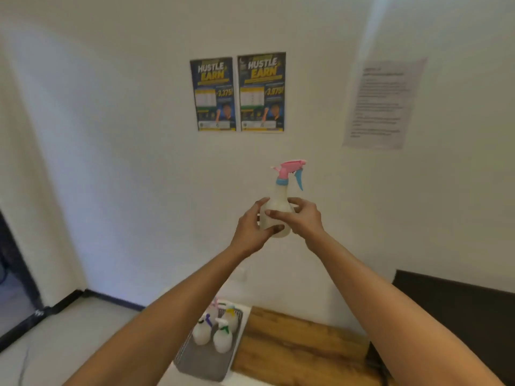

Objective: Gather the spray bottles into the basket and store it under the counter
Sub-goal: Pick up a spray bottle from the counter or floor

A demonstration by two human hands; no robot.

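Note:
A white spray bottle (279, 200) with a pink head and blue trigger is held upright at arm's length in front of the wall. My left hand (252, 228) wraps its body from the left and my right hand (302, 218) grips it from the right. Far below, a grey wire basket (206, 360) sits at the left end of a wooden counter (301, 346). Several white spray bottles stand in it, among them one with a purple trigger (203, 331) and one with a green trigger (223, 337). My left forearm hides part of the basket.
Two dark posters (237, 93) and a printed sheet (383, 104) hang on the white wall. A black surface (457, 307) lies right of the counter. Pale floor (69, 330) and a black baseboard run at lower left, with a dark doorway at the far left.

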